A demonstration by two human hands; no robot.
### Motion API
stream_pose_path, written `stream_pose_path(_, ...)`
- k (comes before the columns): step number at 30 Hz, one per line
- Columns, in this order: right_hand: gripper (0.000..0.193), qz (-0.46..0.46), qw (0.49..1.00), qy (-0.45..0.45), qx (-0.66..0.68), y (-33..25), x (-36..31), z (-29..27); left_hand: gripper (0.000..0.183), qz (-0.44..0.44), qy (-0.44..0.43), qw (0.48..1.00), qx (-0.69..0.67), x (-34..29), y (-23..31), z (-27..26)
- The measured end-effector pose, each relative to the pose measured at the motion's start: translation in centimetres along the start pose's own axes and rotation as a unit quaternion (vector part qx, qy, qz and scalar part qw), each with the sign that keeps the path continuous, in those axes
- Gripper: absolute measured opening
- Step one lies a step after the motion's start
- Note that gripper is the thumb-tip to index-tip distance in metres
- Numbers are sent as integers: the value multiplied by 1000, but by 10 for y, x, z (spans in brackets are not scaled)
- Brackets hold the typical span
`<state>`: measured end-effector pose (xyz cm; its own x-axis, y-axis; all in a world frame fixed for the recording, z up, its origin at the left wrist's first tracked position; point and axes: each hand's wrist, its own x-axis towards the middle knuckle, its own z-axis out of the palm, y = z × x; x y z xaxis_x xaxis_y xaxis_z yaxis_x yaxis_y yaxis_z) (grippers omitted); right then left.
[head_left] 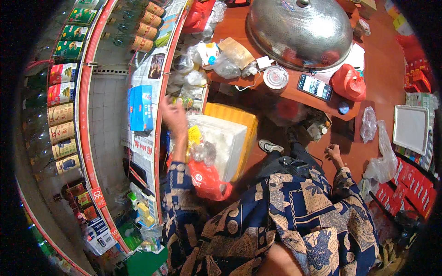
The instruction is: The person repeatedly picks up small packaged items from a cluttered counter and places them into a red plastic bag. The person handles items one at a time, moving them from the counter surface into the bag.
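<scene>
My left hand (174,116) reaches up beside the red-edged shelf upright, a little blurred, its fingers apart and nothing visible in them. Just left of it, a blue box (141,108) stands on the newspaper-lined shelf. A small green package (185,101) lies right behind my fingers; whether they touch it I cannot tell. Below my left wrist are a yellow printed card (195,134) and a red plastic bag (207,180), against a white foam box (225,143). My right hand (334,154) hangs low over the floor, its fingers loosely bent and apart, holding nothing visible.
A brown table (301,102) ahead bears a large metal dome lid (299,32), a phone (315,88), a round lidded tub (276,77) and a red bag (348,83). Bottles (142,43) line the left shelves. Red boxes (410,186) and clear plastic bags (381,161) are at right.
</scene>
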<state>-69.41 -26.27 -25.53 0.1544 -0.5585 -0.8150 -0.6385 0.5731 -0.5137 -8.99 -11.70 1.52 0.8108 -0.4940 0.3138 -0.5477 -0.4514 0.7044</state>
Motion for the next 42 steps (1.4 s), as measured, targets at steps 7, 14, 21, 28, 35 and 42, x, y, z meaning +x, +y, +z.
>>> stream_pose_path(7,15,1,998,4,67,25,4,-10,81,84,-162,976,122,14,-21,141)
stream_pose_path(14,19,59,992,38,103,67,-40,-23,107,-26,-237,944,230,31,-23,219)
stream_pose_path(21,11,133,979,113,107,105,-94,-40,82,-47,-228,948,218,41,-76,290)
stream_pose_path(28,11,35,987,65,140,124,-72,-40,38,-341,-121,914,-181,63,-146,297)
stream_pose_path(35,10,37,990,37,131,78,-55,-30,36,-418,-31,856,-304,67,-96,246)
stream_pose_path(42,8,61,993,34,92,74,-37,-26,42,-323,-103,829,-444,67,-93,201)
